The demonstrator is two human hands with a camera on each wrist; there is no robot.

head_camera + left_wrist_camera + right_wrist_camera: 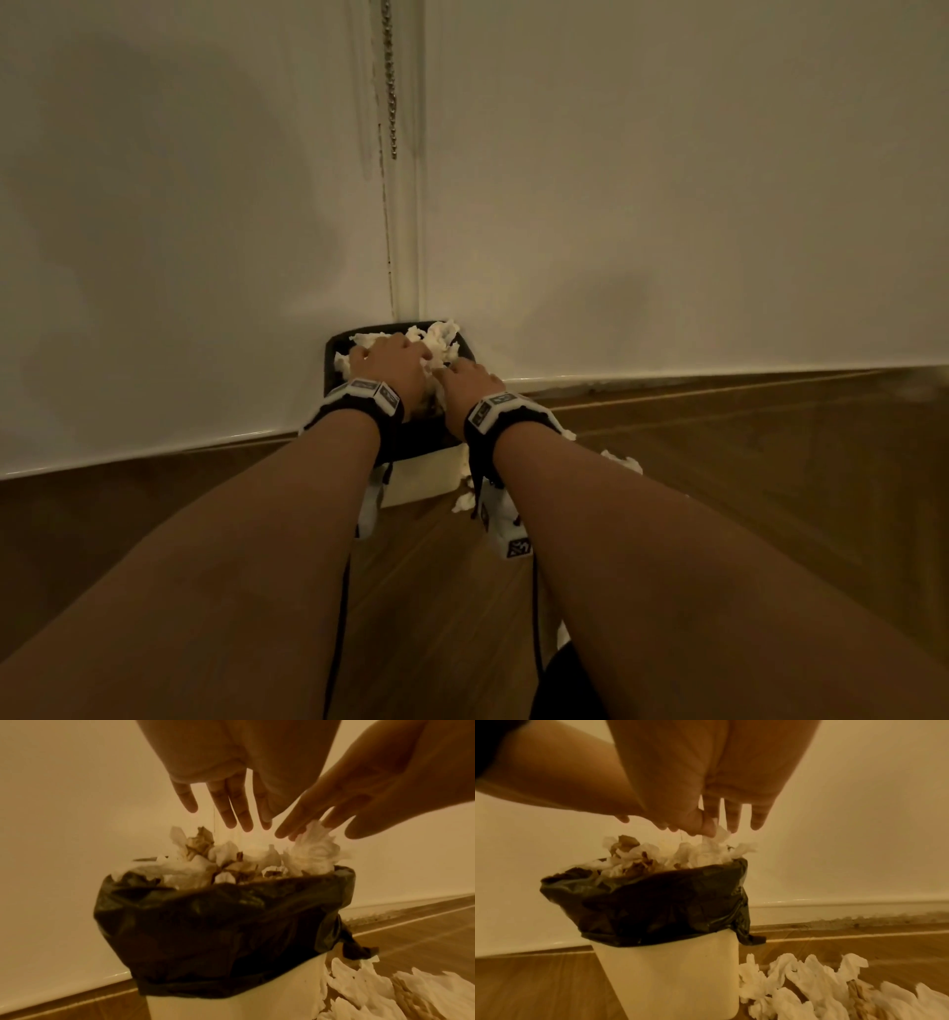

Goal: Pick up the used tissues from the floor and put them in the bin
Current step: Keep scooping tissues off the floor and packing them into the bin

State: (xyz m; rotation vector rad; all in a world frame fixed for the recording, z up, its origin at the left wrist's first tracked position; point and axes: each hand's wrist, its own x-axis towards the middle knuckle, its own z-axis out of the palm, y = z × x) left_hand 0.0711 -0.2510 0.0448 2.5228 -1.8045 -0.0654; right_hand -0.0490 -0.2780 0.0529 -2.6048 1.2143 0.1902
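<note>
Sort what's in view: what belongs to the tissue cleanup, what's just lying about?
Job:
- bin, black liner, heaped full
- tissues in the bin
- tissues on the floor beside the bin
- left hand, fingers straight over the heap
- right hand, a tissue at its fingertips

Lying about:
- bead chain hanging on the wall
- skirting board

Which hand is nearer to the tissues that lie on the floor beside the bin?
Right. The right hand pinches a tissue at the right edge of the bin, above the floor tissues; the left hand is over its left part, farther away.
</note>
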